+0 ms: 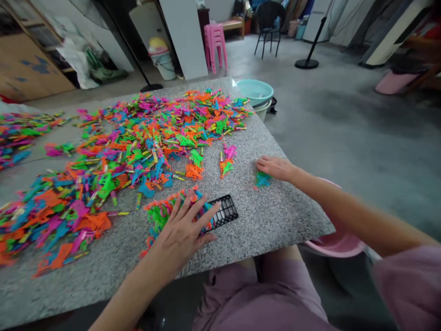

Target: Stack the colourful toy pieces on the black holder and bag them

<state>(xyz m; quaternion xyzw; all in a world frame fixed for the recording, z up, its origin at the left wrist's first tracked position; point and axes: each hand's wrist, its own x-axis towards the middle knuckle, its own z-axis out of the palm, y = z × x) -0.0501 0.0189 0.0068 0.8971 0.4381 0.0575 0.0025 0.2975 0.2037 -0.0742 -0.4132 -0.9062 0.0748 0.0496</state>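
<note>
My left hand (pixel 184 225) lies with its fingers spread over a black plastic grid tray (pixel 225 210). Rows of small orange, green and blue plastic pieces (pixel 160 216) stand packed in the tray's left part, partly covered by the hand. Several cells at its right end show bare. Near the table's right edge, my right hand (pixel 275 167) has its fingers closed on small green and blue toy guns (pixel 262 179), blurred and partly hidden under it. Between the hands and the big pile lie a pink toy gun (pixel 230 151) and an orange-green pair (pixel 226 167).
A large heap of colourful toy guns (pixel 138 138) with yellow tubes covers much of the speckled stone table (pixel 275 216). A turquoise basin (pixel 255 90) stands beyond the far corner. A pink basin (pixel 339 246) sits below the right edge. Pink stools (pixel 216 43) stand farther back.
</note>
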